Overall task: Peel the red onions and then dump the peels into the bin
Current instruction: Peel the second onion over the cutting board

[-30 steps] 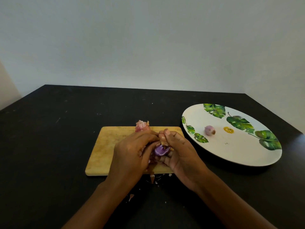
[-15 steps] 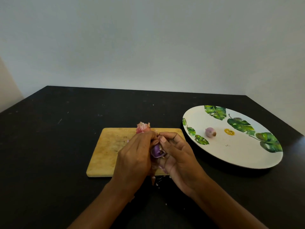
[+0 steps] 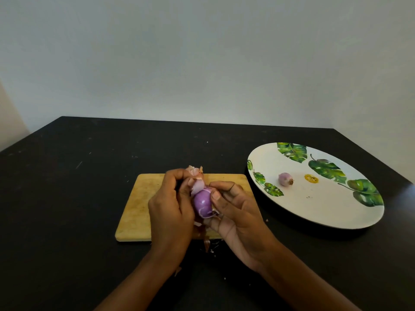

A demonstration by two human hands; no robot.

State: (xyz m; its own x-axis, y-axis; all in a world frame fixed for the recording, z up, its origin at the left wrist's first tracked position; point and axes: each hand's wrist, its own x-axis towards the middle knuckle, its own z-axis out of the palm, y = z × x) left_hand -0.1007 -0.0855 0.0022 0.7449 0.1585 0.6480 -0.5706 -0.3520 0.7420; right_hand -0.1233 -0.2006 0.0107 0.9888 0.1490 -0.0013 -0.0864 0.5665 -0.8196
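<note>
Onion in hand (image 3: 202, 202): it is held just above the near-right part of the cutting board (image 3: 139, 203), between both hands. Shiny purple flesh is bared on the side facing the camera.
Left grip (image 3: 170, 207): it is closed, with the fingers curled and a pale flap of skin (image 3: 197, 185) pinched at the onion's far end.
Right grip (image 3: 235, 212): it is closed round the onion, with the thumb pressed on its right side and the fingers cupped beneath.
Handling: the onion is judged small, light and firm. The bared surface is likely slick, so it is best steadied by cupping the body rather than by fingertips alone. The skin is thin and tears easily, so it is best taken at a loose edge near the tip and drawn along the length.
Peels (image 3: 195, 170): a small heap is seen at the board's far edge, just behind the left hand. More scraps (image 3: 207, 243) lie off the near edge on the worktop (image 3: 67, 198).
Second onion (image 3: 285, 178): it rests on the plate (image 3: 325, 209) near the worktop's right edge, well apart from the hands.
Bin: none is in view.
Progress: peeling is judged unfinished, and no peels are gathered yet for dumping.
</note>
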